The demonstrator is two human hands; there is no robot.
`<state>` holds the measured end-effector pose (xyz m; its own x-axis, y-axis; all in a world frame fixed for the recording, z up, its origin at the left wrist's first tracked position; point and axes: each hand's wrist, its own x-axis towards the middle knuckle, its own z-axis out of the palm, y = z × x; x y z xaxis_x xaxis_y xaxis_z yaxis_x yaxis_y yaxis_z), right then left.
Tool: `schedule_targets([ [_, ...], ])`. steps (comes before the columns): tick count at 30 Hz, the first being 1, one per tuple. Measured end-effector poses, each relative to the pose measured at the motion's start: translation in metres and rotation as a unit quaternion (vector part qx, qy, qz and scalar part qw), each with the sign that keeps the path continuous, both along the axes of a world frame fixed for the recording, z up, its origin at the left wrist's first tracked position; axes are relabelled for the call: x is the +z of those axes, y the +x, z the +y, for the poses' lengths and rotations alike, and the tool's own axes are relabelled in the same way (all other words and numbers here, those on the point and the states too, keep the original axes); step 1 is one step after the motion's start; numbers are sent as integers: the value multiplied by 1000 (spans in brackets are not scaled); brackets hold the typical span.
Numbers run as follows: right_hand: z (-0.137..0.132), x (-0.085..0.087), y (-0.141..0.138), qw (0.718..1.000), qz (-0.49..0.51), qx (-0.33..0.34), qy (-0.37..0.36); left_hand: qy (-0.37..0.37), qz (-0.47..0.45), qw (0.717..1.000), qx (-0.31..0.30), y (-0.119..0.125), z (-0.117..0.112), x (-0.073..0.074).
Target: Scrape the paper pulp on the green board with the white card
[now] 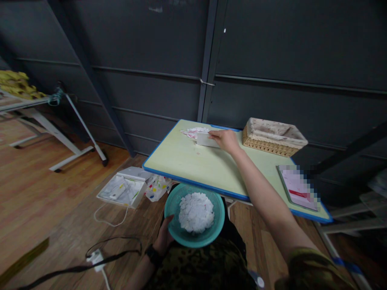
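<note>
On my lap rests a teal plastic colander (217, 225), just below the front edge of the table. A heap of white shredded paper scraps (196, 212) lies inside it. My left hand (165, 233) grips the colander's left rim, thumb over the edge. Over the far half of the table, my right hand (226, 140) is closed on a flat white card-like piece (207, 140), which stands on its long edge. Beside and behind that piece is a small pile of white and pink scraps (193, 132).
The pale yellow table (181, 157) has a blue edge. A fabric-lined wicker basket (273, 137) and a tablet (300, 189) are on its right side. Floor left: an open white box (121, 189), a dotted plastic bag (157, 187), a power strip (96, 259) and cables.
</note>
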<state>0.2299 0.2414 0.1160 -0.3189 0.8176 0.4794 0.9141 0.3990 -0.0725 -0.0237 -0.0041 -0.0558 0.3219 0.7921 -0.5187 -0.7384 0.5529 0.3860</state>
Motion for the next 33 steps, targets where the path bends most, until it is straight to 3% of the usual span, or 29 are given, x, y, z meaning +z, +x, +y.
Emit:
schedule_targets([
  [5,-1,3,7,999,38,-32,7,-22,17,999,29,-2,-4,-17],
  [14,-9,6,-1,999,23,-7,-29,-3,32,999,16,-2,-2,-16],
  [33,-22,28,11,996,69,-30,-57,-22,34,999,24,-2,-3,-19],
])
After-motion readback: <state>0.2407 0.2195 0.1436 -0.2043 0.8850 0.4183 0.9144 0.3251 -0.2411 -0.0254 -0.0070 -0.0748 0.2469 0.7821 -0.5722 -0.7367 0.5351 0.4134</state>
